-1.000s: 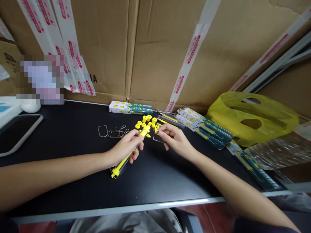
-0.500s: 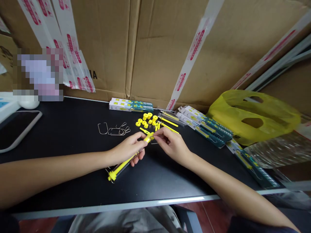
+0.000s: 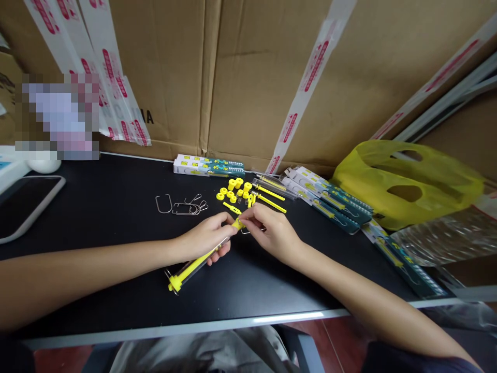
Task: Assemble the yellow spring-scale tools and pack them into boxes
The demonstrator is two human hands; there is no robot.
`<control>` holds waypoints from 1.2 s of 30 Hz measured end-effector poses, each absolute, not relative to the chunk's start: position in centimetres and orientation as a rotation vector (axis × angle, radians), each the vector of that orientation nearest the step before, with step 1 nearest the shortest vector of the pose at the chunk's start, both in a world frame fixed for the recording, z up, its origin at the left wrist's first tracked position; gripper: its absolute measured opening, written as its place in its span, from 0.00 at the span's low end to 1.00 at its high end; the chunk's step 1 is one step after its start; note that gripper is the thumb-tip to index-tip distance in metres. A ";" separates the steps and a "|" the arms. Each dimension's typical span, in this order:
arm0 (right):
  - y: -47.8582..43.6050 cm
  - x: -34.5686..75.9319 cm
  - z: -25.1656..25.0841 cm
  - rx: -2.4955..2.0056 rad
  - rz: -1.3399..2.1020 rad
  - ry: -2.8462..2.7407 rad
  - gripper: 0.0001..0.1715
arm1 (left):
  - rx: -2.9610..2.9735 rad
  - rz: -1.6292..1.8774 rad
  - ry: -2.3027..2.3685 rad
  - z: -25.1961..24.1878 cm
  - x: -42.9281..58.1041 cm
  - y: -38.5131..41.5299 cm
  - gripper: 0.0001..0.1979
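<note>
- The yellow tube (image 3: 198, 263) is in the middle of the frame, low down. It slants from the hands toward the lower left, above the black bench (image 3: 248, 295).
- The tube could turn or slip. Only the left hand (image 3: 209, 237) has a firm hold on it, near the upper end, and the long lower end has nothing under it that shows.
- The thin bent wire (image 3: 239, 221) could spring away or scratch a finger. It is small and stiff, and only the tips of the fingers are on it.
- If the right hand (image 3: 267, 224) pushes too hard, the wire might miss its spot or bend the yellow end.
- A bump from the right hand could send the small yellow parts (image 3: 238, 183) rolling. They sit close by, just above the hands in the frame. The tiny springs (image 3: 239, 199) next to them would be easy to lose.
- The wire hooks (image 3: 190, 209), left of the middle, lie across each other, so they might catch when one is picked up.
- The left grip is closed around the tube, with the thumb on top and the fingers curled under.
- The right grip is a tight pinch, very narrow, right at the tube's upper end. It seems to hold the thin bent wire, but the fingers hide most of it, so that is hard to be sure of.
</note>
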State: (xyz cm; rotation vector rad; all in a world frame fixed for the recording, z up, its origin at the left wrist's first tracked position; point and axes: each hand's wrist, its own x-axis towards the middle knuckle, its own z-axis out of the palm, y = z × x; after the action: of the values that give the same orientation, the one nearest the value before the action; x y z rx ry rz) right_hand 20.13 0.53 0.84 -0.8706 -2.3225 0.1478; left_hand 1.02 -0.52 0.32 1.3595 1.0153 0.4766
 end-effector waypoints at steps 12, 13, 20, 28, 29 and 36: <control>0.3 20.1 0.9 -0.940 0.181 -2.308 0.03 | 1.303 0.508 0.916 0.3 0.9 -0.4 0.07; 0.3 20.1 0.9 -0.939 0.175 -2.314 0.03 | 1.310 0.503 0.913 0.2 0.9 -0.4 0.07; -0.1 20.0 1.9 -0.882 0.140 -2.456 0.05 | 1.386 0.479 0.907 -0.1 0.9 -0.3 0.18; -0.5 19.5 1.4 -0.937 0.435 -2.259 0.18 | 1.350 0.616 0.865 -0.4 0.8 -0.4 0.18; -0.5 19.3 1.1 -0.957 0.540 -2.130 0.18 | 1.340 0.640 0.860 -0.4 0.8 -0.4 0.17; -0.4 17.9 -0.4 -1.010 1.390 -1.556 0.17 | 1.281 0.775 0.792 -0.5 1.0 -0.4 0.15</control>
State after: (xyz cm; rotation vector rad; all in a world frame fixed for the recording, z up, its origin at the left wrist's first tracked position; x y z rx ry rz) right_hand 17.92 -0.40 -0.37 -1.0098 -1.5558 1.3903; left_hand 1.03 -0.39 -0.49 1.2811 0.7918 0.7749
